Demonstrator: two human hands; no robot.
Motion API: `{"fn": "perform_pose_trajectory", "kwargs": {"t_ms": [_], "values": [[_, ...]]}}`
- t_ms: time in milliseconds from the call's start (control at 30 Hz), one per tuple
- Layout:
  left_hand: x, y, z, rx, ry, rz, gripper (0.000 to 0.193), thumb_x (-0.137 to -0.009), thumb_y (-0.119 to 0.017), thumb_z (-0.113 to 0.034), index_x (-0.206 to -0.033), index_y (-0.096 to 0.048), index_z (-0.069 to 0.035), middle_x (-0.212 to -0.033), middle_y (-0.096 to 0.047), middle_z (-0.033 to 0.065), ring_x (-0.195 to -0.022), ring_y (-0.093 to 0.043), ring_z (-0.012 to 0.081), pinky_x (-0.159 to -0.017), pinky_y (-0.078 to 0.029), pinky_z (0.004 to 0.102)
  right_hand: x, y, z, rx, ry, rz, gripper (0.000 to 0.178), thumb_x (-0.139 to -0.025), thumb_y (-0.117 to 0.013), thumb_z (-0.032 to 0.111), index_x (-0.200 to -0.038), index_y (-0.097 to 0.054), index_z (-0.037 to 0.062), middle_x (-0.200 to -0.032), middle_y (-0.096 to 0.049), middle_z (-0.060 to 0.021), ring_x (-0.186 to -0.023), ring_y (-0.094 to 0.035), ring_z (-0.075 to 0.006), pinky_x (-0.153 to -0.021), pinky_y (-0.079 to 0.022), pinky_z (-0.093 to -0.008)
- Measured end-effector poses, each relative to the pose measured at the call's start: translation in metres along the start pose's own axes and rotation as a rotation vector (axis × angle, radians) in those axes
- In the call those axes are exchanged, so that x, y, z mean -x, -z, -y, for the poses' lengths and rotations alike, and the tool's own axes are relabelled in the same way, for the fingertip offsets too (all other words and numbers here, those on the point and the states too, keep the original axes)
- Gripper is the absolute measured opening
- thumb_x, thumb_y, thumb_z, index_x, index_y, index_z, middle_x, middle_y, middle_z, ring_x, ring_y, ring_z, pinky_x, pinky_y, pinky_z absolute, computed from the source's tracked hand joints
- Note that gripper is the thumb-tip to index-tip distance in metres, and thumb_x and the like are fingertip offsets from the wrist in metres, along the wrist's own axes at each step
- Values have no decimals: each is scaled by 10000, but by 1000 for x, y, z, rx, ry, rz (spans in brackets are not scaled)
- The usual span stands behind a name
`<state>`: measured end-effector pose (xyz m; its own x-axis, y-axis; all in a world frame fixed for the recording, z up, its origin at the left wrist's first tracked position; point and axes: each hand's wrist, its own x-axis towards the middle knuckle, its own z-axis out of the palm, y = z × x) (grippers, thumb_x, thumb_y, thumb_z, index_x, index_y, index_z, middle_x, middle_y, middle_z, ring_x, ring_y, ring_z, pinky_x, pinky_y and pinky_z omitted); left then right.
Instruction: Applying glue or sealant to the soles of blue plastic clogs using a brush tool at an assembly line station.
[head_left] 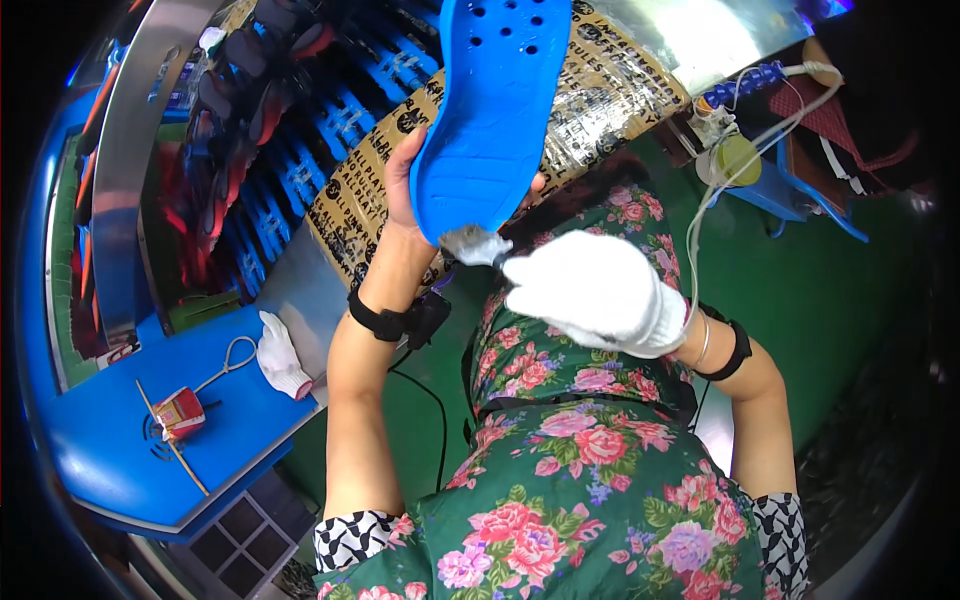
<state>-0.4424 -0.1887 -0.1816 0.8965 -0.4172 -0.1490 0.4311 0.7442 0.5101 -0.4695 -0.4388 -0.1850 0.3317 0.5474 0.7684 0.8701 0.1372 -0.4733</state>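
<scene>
My bare left hand [403, 180] grips a blue shoe sole [485, 150] from beneath, its thumb along the left edge and fingertips showing at the right edge. Several dark round holes mark the sole's far end. In a white knitted glove, my right hand [595, 292] is closed around a brush whose handle is mostly hidden. The brush's grey-white bristles [474, 246] lie at the rounded near end of the sole; I cannot tell whether they touch it.
Behind the sole is a work surface covered in printed brown tape [355, 205]. Dark and red shoe parts [265, 120] stand at the upper left. A blue table [95, 430] holds a white glove [282, 355] and a red container [182, 412] with a stick. A white cable [700, 220] hangs at right.
</scene>
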Motion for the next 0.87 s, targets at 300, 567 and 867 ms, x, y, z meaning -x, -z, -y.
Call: {"fn": "perform_pose_trajectory", "kwargs": {"t_ms": [300,567,867], "values": [[0,-3,-5,131,97,147,880,-918,-570,-559,-1562,-327,-10,-1519,-414,319,-1308,-498,548,-1110,-406,657,-11,19,-8,39,-35,-72,363,-742,-798,33,-1097,-771,100,-1066,-755,-94,-857,-708,-262,-732,-576,-372],[-7,4,-8,114,71,213,853,-942,-526,-550,-1568,-317,-8,-1538,-404,303,-1318,-490,545,-1120,-389,661,-19,18,-7,-250,-224,-139,208,-760,-828,20,-955,-778,72,-1014,-766,-108,-892,-722,-251,-757,-572,-366],[-23,16,-1,150,8,407,891,-927,-548,-608,-1615,-253,-125,-1585,-343,277,-1338,-490,515,-1071,-412,692,-22,-2,-11,-287,-352,-148,172,-794,-824,62,-960,-791,93,-1006,-776,-105,-900,-745,-230,-819,-591,-356]]}}
